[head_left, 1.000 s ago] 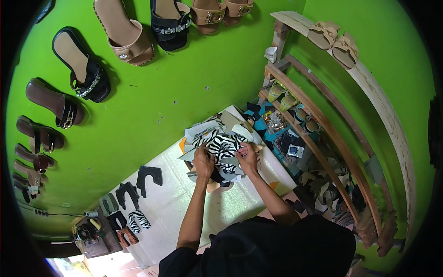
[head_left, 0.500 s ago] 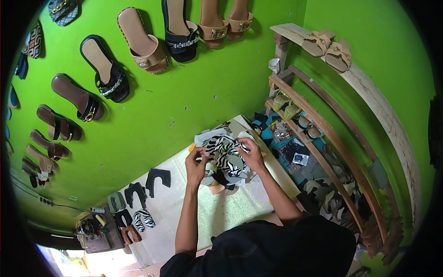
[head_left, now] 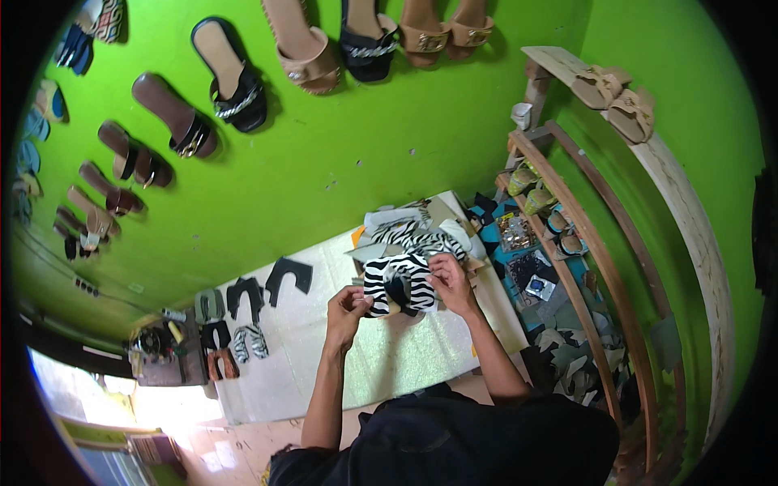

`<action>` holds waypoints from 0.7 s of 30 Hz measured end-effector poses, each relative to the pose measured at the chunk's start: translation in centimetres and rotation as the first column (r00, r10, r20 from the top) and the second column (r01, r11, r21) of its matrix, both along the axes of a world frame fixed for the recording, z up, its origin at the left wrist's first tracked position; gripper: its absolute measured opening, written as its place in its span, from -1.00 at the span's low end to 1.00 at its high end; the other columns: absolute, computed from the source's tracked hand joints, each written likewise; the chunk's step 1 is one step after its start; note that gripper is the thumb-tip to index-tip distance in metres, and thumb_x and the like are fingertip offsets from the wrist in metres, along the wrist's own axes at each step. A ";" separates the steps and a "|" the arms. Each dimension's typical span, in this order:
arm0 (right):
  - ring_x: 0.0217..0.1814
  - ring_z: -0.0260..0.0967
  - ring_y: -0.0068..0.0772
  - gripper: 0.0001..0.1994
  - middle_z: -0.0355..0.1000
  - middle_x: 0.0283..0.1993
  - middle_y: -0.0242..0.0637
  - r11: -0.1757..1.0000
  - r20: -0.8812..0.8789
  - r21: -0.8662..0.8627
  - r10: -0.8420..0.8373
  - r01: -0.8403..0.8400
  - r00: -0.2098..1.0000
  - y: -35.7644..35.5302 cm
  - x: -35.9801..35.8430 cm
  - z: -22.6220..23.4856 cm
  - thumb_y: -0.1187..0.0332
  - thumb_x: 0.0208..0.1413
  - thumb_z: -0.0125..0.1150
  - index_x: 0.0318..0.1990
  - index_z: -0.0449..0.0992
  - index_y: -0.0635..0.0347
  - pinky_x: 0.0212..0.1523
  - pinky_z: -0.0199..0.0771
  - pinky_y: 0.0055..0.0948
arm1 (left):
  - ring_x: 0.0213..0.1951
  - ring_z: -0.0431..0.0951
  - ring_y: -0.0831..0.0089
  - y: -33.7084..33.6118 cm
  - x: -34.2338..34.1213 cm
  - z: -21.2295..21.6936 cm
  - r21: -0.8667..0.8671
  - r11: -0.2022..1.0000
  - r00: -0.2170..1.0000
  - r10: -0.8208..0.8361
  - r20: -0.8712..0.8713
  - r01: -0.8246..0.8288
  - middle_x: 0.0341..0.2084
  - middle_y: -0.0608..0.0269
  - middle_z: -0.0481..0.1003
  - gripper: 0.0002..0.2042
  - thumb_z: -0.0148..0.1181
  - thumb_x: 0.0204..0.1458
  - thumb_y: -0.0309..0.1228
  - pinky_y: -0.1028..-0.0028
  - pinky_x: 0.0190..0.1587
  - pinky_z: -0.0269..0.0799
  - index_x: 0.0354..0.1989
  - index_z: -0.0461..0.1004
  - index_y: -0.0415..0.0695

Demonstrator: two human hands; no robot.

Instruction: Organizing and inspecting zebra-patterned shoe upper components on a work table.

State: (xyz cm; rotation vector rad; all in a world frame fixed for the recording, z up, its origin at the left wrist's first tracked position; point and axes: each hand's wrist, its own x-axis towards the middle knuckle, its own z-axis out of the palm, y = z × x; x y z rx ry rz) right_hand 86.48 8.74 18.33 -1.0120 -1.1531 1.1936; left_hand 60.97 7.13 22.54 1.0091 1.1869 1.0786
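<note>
Both of my hands hold a zebra-striped cut piece of shoe material above a white worktable. My left hand pinches its lower left edge. My right hand grips its right side. Behind the piece lies a pile of more zebra-striped and grey cut pieces at the far end of the table.
Black cut pieces and small striped ones lie on the table's left part. Sandals hang on the green wall. A wooden rack on the right holds scraps, jars and a pair of tan sandals.
The striped piece has come off the pile and toward me, held up between both hands. The view has shifted so the table sits lower in the picture.
</note>
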 end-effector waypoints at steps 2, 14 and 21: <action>-0.31 0.33 -0.70 -0.77 0.42 -0.26 -0.44 0.991 0.121 -0.025 0.131 -0.129 0.984 -0.7 -0.3 -1.2 0.57 0.13 0.19 -0.06 0.43 0.22 -0.30 0.32 -0.64 | -0.36 0.55 0.58 -2.2 -1.1 -0.3 -0.027 1.000 1.000 0.012 -0.008 -0.013 -0.36 0.25 0.55 -0.82 0.22 0.05 -0.67 0.57 -0.27 0.49 -0.16 0.48 -0.30; -0.33 0.28 -0.74 -0.47 0.37 0.07 -0.41 0.868 0.177 -0.086 0.496 -0.489 0.850 -8.1 -12.8 1.3 0.73 -0.05 0.16 0.15 0.42 0.19 -0.34 0.42 -0.71 | -0.35 0.52 0.56 -15.0 -13.8 -2.7 -0.105 0.977 0.982 0.190 0.013 -0.187 -0.31 0.28 0.45 -0.76 0.22 -0.01 -0.63 0.56 -0.32 0.52 -0.13 0.47 -0.26; -0.25 0.28 -0.66 -0.47 0.38 0.08 -0.44 0.817 0.268 -0.171 0.577 -0.551 0.772 -14.0 -24.2 1.6 0.69 -0.08 0.24 0.12 0.47 0.11 -0.31 0.46 -0.68 | -0.28 0.50 0.58 -23.8 -24.6 -3.9 -0.013 0.966 0.966 0.256 -0.023 -0.256 -0.33 0.27 0.46 -0.71 0.22 -0.05 -0.63 0.59 -0.27 0.46 -0.10 0.46 -0.28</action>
